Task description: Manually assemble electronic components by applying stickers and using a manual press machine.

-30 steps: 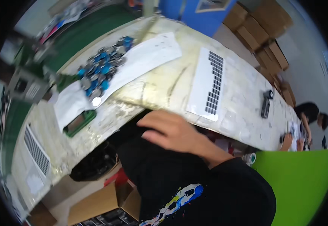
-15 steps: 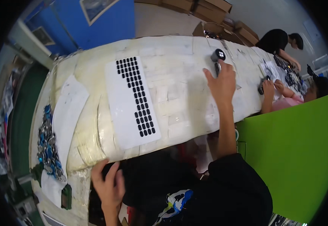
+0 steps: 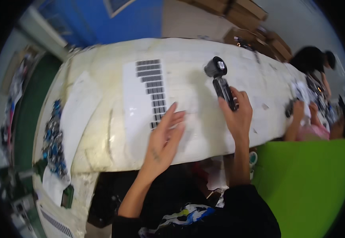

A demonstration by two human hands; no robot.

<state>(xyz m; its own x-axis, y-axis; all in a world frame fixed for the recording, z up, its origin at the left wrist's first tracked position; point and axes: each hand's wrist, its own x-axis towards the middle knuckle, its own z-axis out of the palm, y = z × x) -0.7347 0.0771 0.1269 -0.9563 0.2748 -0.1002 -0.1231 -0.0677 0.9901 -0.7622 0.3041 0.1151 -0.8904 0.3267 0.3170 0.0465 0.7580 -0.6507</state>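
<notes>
My right hand (image 3: 240,119) grips the lower end of a black handheld device (image 3: 221,86), whose thick round head carries a small white square label. The device is tilted, with its head pointing away from me over the table (image 3: 192,135). My left hand (image 3: 162,142) is open and holds nothing, its fingers a little apart over the near right part of a white sheet (image 3: 135,115). Rows of small black oval stickers (image 3: 152,79) run along the right side of that sheet; my left hand covers the nearest ones.
Along the table's left end lie a curved white sheet (image 3: 79,103) and a heap of shiny blue and silver round parts (image 3: 55,142). A green panel (image 3: 299,186) stands at right. Two people work farther along the table. Cardboard boxes (image 3: 245,14) are behind it.
My right hand has lifted the device and drawn it nearer and slightly left. My left hand has come from the table's near edge up over the sticker sheet. The view has shifted slightly.
</notes>
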